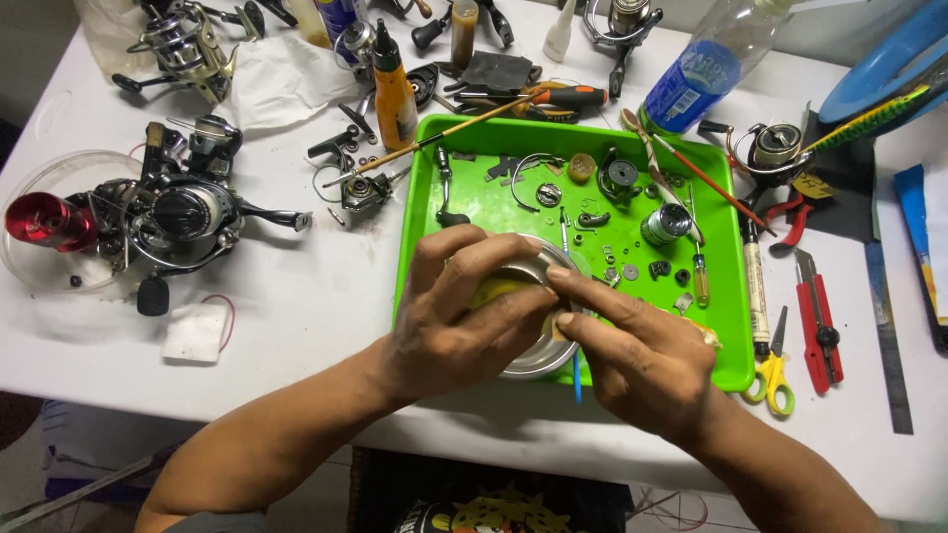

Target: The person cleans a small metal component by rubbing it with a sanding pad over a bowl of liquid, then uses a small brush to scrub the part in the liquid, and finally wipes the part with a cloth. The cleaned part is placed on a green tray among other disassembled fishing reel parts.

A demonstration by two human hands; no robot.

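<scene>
Both hands [553,331] grip a metal spool [538,350], apparently, over green tray [434,197].

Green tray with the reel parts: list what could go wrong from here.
1. The small metal bowl, held between the left hand and right hand, sits at the green tray's near edge by the table rim; a slip might drop it off.
2. Tiny loose screws and washers lie beside the hands; a nudge could scatter them.
3. The thin brush lying across the tray corner could be knocked.

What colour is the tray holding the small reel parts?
Bright green tray, clearest in the head view.
</scene>
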